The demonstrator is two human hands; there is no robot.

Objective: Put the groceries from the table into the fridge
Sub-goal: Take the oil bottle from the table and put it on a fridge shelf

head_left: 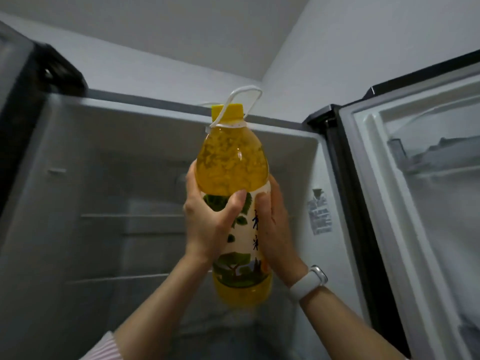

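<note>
A large bottle of yellow liquid (pixel 231 165) with a yellow cap, a white carry loop and a leafy label is held upright in front of the open fridge (pixel 124 157). My left hand (pixel 207 219) grips its middle from the left, thumb across the label. My right hand (pixel 275 229) holds the right side, fingers wrapped behind the bottle. The bottle is raised at the level of the fridge's upper compartment, its base hanging in the air.
The fridge's interior has glass shelves (pixel 124 216) on the left at two heights. The right door (pixel 420 193) stands open with door bins. The left door (pixel 20 105) is open at the far left. A white watch band (pixel 309 281) is on my right wrist.
</note>
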